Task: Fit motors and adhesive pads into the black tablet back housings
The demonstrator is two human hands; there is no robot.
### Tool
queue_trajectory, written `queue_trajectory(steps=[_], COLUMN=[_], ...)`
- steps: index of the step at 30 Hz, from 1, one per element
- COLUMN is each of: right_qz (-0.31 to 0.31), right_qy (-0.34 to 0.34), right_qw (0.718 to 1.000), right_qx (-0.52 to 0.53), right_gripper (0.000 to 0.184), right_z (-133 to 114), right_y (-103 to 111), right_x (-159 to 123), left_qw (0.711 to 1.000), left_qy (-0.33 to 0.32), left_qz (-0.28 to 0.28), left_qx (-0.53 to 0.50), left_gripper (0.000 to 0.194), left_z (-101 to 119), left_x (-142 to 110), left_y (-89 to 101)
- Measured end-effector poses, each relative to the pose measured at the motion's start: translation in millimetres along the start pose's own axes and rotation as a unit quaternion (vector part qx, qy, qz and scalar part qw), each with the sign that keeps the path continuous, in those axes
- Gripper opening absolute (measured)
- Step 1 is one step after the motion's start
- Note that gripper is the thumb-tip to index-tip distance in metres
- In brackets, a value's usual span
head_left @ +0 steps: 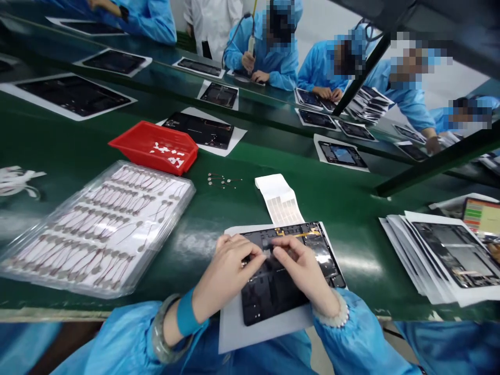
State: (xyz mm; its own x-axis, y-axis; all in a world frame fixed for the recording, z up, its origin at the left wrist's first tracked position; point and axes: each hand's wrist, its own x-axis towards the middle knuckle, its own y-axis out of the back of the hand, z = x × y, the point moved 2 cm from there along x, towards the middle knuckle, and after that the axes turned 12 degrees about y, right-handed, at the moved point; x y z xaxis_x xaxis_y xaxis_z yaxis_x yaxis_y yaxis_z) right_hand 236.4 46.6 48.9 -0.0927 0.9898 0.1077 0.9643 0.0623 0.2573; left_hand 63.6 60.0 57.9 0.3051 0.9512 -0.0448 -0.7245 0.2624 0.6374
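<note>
A black tablet housing (273, 289) lies on white paper (238, 333) at the bench's front edge, its inner side up, with gold-coloured flex strips near its far edge. Above it, my left hand (230, 268) is closed in a pinch, fingertips close to the housing's upper middle. My right hand (307, 268) faces it, thumb and forefinger also pinched. Something small and pale may be between the two sets of fingertips, too small to name. Just beyond the housing lies a white backing sheet (279, 195) with rows of greyish adhesive pieces.
A clear tray (156, 245) of small round wired parts stands left, with a red bin (144, 143) of white bits behind. Several loose wired parts (222, 180) lie mid-bench. Stacked housings on paper (414, 255) sit right, near a slanted green post (437, 161). Co-workers in blue work opposite.
</note>
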Motion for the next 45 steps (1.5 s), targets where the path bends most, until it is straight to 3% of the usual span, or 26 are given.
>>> queue_trajectory(steps=[4, 9, 14, 20, 45], right_qz=[-0.046, -0.014, -0.083, -0.062, -0.061], right_qy=[0.051, 0.069, 0.057, 0.039, 0.039], right_qw=[0.997, 0.992, 0.967, 0.952, 0.950], right_qx=[-0.032, -0.103, -0.233, -0.297, -0.305], right_gripper=[0.020, 0.018, 0.018, 0.018, 0.020], right_z=[-0.5, 1.0, 0.0, -1.7, -1.0], right_y=[-9.2, -12.3, -26.4, -36.8, -37.9], right_x=[-2.6, -4.6, -9.4, -12.0, -13.7], left_qw=[1.000, 0.983, 0.962, 0.954, 0.960], left_qy=[-0.008, -0.036, -0.134, -0.137, -0.124], left_qz=[0.010, 0.122, 0.107, 0.121, 0.108], left_qx=[0.015, 0.131, 0.211, 0.238, 0.226], left_gripper=[0.021, 0.021, 0.031, 0.038, 0.032], left_z=[-7.6, -17.8, -28.9, -35.7, -37.0], left_x=[-12.2, -34.0, -51.6, -55.5, -55.8], left_y=[0.8, 10.0, -1.9, -12.3, -12.6])
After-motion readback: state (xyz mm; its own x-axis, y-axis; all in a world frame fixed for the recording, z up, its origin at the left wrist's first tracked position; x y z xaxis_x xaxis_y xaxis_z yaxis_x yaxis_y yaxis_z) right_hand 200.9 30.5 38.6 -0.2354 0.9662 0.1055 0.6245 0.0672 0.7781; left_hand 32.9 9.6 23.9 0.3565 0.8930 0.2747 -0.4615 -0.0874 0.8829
